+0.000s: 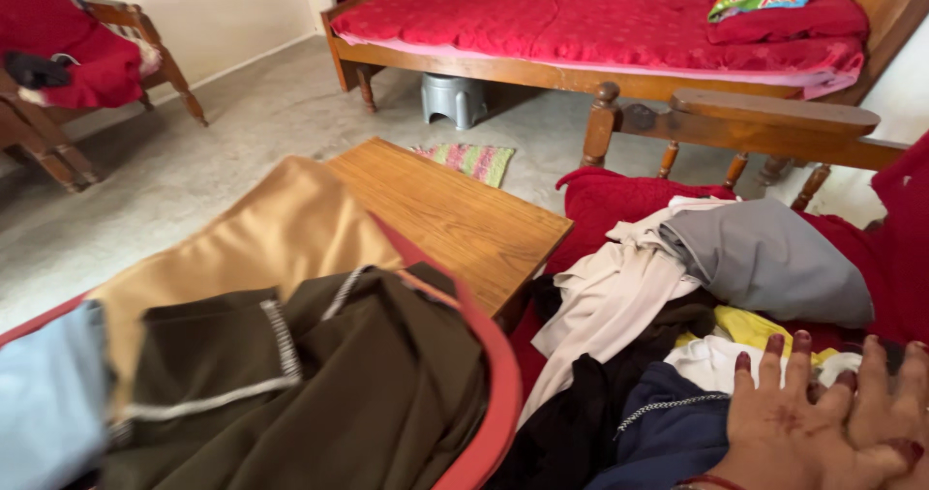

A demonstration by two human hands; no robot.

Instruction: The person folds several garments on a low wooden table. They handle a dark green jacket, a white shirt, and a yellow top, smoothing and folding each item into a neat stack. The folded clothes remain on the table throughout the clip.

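Soft, even daylight; the floor (242, 132) is brightest toward 11 o'clock. Shadows faint. Motion blur smears the olive garment (319, 384) at 7 o'clock. Edges bow slightly.

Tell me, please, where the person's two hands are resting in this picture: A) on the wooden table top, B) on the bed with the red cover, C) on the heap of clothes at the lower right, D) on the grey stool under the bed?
C: the left hand and the right hand lie side by side on the heap of clothes, apart from the wooden table top.
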